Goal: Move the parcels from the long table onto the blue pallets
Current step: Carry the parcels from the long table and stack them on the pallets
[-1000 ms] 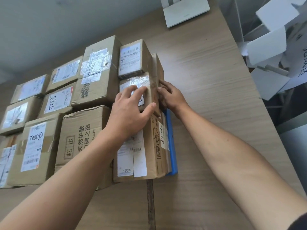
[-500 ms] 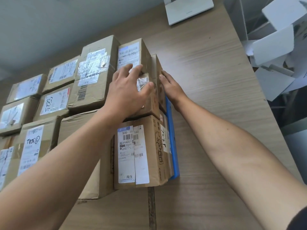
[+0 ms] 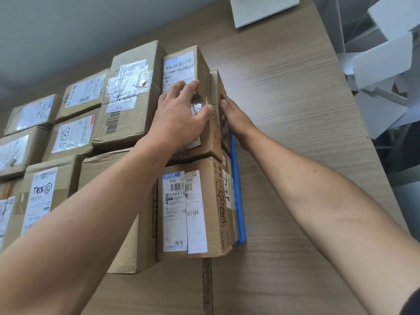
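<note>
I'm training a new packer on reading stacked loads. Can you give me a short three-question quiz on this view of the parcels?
1. True or false: the left hand lies flat on top of the small parcel.
2. Where is the right hand? A) lifting the white box at the far edge B) pressed against the right side of the small parcel C) resting on the bare wood floor
3. Fill in: the blue edge shows beside the parcel whose side bears a handwritten ____ label.

Key: 1 true; 2 B; 3 white.
</note>
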